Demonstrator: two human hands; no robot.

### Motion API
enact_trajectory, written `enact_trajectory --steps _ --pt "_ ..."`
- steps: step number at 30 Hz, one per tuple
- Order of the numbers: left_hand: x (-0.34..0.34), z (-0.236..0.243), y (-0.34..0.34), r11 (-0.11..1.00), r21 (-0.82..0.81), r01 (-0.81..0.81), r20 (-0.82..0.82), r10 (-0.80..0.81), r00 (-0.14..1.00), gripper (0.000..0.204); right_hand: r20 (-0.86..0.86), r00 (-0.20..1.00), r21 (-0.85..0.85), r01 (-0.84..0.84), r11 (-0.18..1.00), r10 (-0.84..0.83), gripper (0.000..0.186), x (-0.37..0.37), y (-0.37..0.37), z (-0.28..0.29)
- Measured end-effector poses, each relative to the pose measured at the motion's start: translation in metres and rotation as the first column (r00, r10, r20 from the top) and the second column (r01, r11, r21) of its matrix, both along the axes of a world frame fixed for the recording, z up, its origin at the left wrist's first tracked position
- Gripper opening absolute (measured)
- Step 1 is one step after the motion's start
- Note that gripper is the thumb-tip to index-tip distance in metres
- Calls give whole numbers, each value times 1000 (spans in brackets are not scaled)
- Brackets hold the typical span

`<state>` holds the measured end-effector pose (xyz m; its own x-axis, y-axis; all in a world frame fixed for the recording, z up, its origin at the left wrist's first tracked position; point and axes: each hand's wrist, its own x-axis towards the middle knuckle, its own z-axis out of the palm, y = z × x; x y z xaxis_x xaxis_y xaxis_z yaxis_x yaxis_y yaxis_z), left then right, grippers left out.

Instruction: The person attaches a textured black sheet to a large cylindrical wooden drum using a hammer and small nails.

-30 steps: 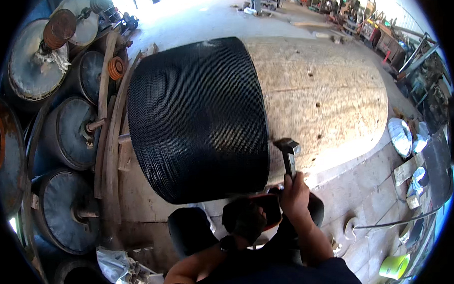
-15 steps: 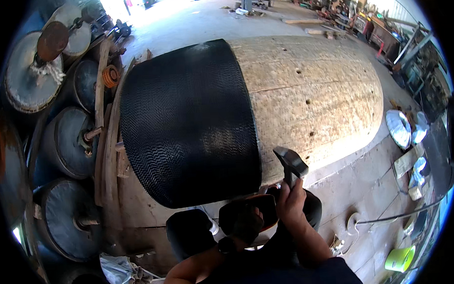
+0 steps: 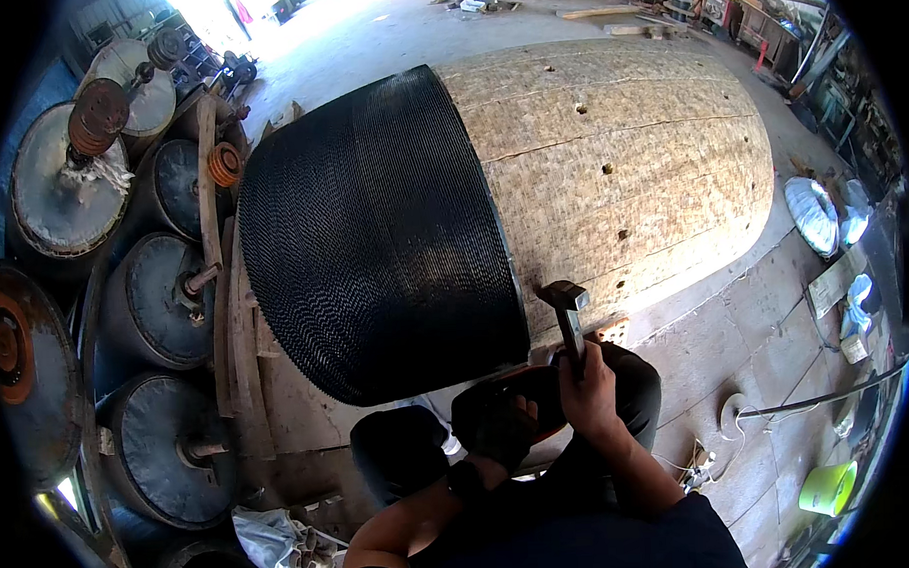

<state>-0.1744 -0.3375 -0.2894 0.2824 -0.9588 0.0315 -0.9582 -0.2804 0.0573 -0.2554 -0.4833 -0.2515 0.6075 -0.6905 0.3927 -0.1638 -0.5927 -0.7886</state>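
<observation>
Head view: a large wooden drum (image 3: 621, 168) lies crosswise in front of the person and serves as the reference for all positions below. A ridged black covering (image 3: 383, 236) encloses the left section of the drum; the right section is bare wood with small dark holes. The right hand (image 3: 590, 387), at the near side of the drum, is closed around the handle of a hammer (image 3: 570, 322). The hammer head is raised in front of the drum's bare section, just beside the edge of the covering; contact with the wood cannot be determined. The left hand (image 3: 510, 428), in a dark glove, is below the drum's near side with fingers curled, at a dark container (image 3: 544, 393); whether it grips anything cannot be determined. Black rollers (image 3: 170, 299) with projecting shafts are stacked left of the drum, and wooden planks (image 3: 247, 371) lie between them and the drum. A yellow-green bucket (image 3: 828, 489) stands on the floor (image 3: 712, 350), well apart from the drum, to its lower right.
</observation>
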Motion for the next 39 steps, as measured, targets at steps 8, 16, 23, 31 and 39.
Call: enact_trajectory --steps 8,16,23,31,39 --pt "15 34 -3 963 -270 -27 -15 24 1000 13 27 1000 -37 4 999 -3 32 -2 -6 14" --pt "122 109 -25 597 -781 185 312 115 943 37 -9 1000 144 -5 990 6 24 -11 0 3" --pt "165 119 -34 536 -804 259 409 182 894 40 12 997 84 -74 994 74 22 -9 -4 14" --pt "158 123 -37 486 -838 247 401 241 884 41 -14 999 220 -43 975 47 20 -21 9 2" --pt "69 90 -53 492 -871 2 -100 -182 978 56 11 999 256 -52 965 51 18 -32 11 -13"
